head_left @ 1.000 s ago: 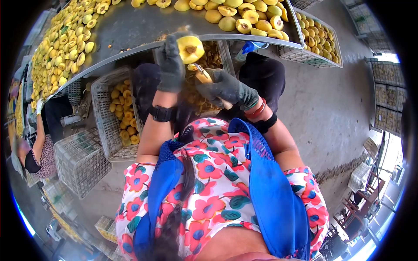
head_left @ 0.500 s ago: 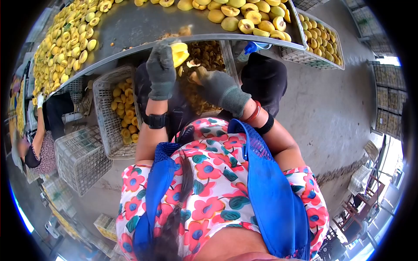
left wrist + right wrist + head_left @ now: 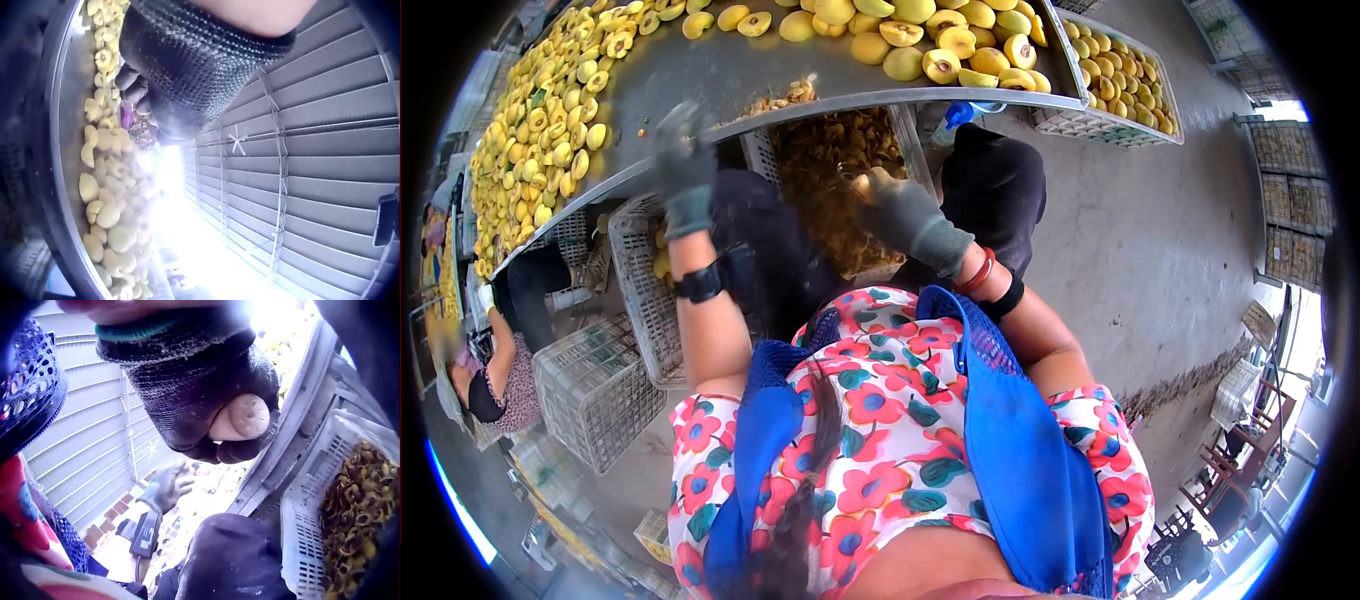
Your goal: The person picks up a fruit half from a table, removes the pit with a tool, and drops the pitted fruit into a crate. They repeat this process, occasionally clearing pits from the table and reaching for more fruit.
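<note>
My gloved left hand (image 3: 683, 165), blurred in the head view, hovers by the metal table's edge above the left crate. In the right wrist view this left hand (image 3: 165, 487) has its fingers spread, with nothing seen in them. My gloved right hand (image 3: 905, 215) is over the scrap crate, gripping a wooden-handled tool (image 3: 250, 417); the round butt of its handle pokes out of the fist. Yellow peach halves (image 3: 107, 215) lie along the table in the left wrist view. Thin brown-yellow scraps (image 3: 353, 519) fill the scrap crate (image 3: 306, 540) between my knees.
The metal table (image 3: 700, 85) spans the front, with more peach halves (image 3: 540, 150) heaped at left. A peach-filled crate (image 3: 1105, 125) stands at right. The left crate (image 3: 632, 270) sits beside my leg, near an upturned crate (image 3: 600, 390). Another person (image 3: 500, 365) works at far left.
My left hand has swung left from over the scrap crate, and the peach half it held no longer shows in it. My right hand stays over the scraps, still gripping the tool.
</note>
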Demonstrator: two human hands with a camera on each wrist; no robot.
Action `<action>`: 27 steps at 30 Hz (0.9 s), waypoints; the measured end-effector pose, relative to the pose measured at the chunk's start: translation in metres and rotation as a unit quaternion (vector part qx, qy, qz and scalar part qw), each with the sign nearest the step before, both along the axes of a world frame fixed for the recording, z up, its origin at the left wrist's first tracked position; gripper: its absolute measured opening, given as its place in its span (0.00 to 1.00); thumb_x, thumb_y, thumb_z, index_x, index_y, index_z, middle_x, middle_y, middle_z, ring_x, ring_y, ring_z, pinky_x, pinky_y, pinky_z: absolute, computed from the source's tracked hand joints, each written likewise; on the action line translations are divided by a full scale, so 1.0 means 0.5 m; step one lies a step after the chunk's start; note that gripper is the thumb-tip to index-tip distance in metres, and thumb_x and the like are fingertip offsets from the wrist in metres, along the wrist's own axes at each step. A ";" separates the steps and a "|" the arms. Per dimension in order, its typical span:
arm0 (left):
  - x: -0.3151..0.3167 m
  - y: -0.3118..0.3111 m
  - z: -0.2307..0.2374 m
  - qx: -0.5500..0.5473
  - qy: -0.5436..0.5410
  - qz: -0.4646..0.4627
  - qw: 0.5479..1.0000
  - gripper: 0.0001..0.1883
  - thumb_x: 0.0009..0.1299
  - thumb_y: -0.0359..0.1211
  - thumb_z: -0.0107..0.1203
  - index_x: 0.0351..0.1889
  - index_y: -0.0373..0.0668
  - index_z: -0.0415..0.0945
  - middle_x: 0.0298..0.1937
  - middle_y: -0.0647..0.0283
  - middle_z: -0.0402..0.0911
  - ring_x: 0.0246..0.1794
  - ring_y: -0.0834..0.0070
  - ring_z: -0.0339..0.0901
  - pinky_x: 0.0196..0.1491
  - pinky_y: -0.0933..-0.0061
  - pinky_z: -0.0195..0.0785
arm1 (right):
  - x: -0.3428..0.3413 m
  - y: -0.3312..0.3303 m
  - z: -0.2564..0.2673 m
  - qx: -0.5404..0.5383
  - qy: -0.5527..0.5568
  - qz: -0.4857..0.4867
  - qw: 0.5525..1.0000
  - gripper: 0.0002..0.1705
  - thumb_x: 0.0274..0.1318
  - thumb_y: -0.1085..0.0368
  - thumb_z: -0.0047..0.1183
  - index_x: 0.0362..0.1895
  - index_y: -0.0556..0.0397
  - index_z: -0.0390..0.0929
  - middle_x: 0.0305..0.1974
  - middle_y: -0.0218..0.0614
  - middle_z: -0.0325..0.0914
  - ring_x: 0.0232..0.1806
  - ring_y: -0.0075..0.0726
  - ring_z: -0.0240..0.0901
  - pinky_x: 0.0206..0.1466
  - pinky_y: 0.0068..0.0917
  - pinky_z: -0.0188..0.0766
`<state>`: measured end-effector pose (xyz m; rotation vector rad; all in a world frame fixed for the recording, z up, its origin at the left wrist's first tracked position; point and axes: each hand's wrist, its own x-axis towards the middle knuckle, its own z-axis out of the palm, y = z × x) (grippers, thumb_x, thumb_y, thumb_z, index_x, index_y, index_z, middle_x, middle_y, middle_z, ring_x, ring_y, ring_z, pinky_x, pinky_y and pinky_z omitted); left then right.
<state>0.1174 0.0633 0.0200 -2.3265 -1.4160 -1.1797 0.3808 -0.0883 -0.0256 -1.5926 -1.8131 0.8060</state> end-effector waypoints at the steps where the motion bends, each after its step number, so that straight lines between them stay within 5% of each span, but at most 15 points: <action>1: 0.067 0.025 -0.012 -0.045 -0.049 -0.090 0.994 0.16 0.67 0.42 0.55 0.44 0.41 0.78 0.47 0.57 0.80 0.50 0.61 0.76 0.52 0.66 0.70 | 0.005 0.001 -0.005 0.007 0.019 -0.009 1.000 0.17 0.50 0.61 0.55 0.40 0.55 0.66 0.25 0.54 0.76 0.30 0.64 0.74 0.34 0.51 0.70; 7: 0.395 0.151 -0.137 -0.096 0.155 -0.312 0.933 0.24 0.66 0.41 0.55 0.60 0.49 0.69 0.61 0.58 0.72 0.56 0.60 0.73 0.59 0.64 0.66 | 0.040 -0.008 -0.008 0.066 0.045 -0.100 0.992 0.16 0.49 0.61 0.57 0.39 0.54 0.69 0.25 0.54 0.75 0.30 0.63 0.74 0.32 0.49 0.69; 10: 0.470 0.153 -0.114 -0.305 0.316 -0.221 0.871 0.27 0.65 0.43 0.53 0.63 0.51 0.66 0.63 0.60 0.69 0.59 0.61 0.70 0.59 0.64 0.64 | 0.046 -0.016 0.001 0.089 0.102 -0.128 0.983 0.15 0.48 0.62 0.57 0.39 0.54 0.70 0.26 0.53 0.75 0.30 0.63 0.74 0.32 0.48 0.70; 18: 0.469 0.194 -0.143 -0.345 0.393 -0.105 0.846 0.25 0.59 0.38 0.59 0.56 0.49 0.69 0.54 0.51 0.72 0.51 0.53 0.74 0.51 0.57 0.69 | 0.054 -0.017 -0.012 0.090 0.092 -0.150 0.980 0.13 0.50 0.66 0.58 0.39 0.55 0.71 0.24 0.52 0.74 0.29 0.60 0.75 0.28 0.40 0.71; 24: 0.317 0.199 -0.152 -0.301 0.141 -0.153 0.931 0.30 0.56 0.39 0.62 0.57 0.47 0.67 0.56 0.49 0.72 0.51 0.54 0.74 0.54 0.61 0.69 | 0.037 -0.007 -0.010 0.054 0.094 -0.132 0.985 0.15 0.49 0.62 0.57 0.40 0.54 0.70 0.26 0.53 0.76 0.31 0.62 0.74 0.32 0.47 0.69; 25: 0.287 0.189 -0.151 -0.281 0.070 -0.169 0.942 0.31 0.56 0.38 0.61 0.59 0.42 0.66 0.55 0.53 0.73 0.52 0.62 0.74 0.55 0.65 0.68 | 0.035 -0.004 -0.009 0.051 0.087 -0.129 0.986 0.15 0.49 0.63 0.57 0.40 0.54 0.70 0.26 0.53 0.76 0.31 0.62 0.74 0.31 0.47 0.69; 27: 0.239 0.169 -0.123 -0.371 -0.148 -0.234 0.887 0.34 0.57 0.40 0.62 0.61 0.42 0.65 0.55 0.55 0.73 0.53 0.64 0.73 0.56 0.65 0.68 | 0.035 0.001 -0.004 0.049 0.122 -0.127 0.983 0.15 0.49 0.61 0.57 0.40 0.54 0.71 0.26 0.53 0.76 0.30 0.60 0.74 0.31 0.45 0.69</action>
